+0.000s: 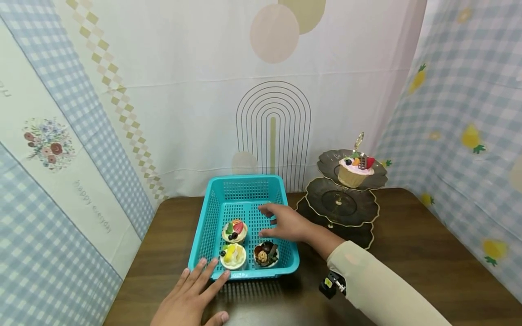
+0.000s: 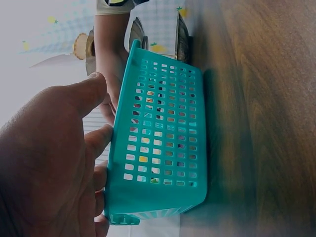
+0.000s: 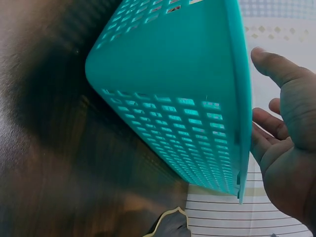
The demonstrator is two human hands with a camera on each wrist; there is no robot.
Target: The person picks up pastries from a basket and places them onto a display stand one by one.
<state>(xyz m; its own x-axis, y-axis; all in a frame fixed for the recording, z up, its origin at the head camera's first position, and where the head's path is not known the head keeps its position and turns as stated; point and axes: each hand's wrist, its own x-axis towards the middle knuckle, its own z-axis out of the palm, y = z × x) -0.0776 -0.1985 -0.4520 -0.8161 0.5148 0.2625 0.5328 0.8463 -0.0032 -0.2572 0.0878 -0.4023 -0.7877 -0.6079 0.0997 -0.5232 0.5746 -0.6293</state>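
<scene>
Over the basket [image 1: 244,177], right hand [image 1: 283,222] hovers, loosely parted, empty; left hand [image 1: 189,290] spread at its near edge; looks like reaching, next needing a pinch on one near-end cupcake [image 1: 267,255] inside

A: What sort of place is this, a home?
B: I can't tell whether it is a home or a studio, but it looks like a curtained-off corner for display. A wooden table [image 1: 408,258] fills the lower frame, with a patterned white curtain [image 1: 183,127] behind it.
A: And the sides?
B: A checked cloth [image 1: 49,68] with "happy everyday" at left, a fruit-print cloth [image 1: 461,104] at right.
A: Anything homely?
B: The plastic basket [image 1: 244,177] at lower centre and tiered cake stand [image 1: 318,199] right of it.
</scene>
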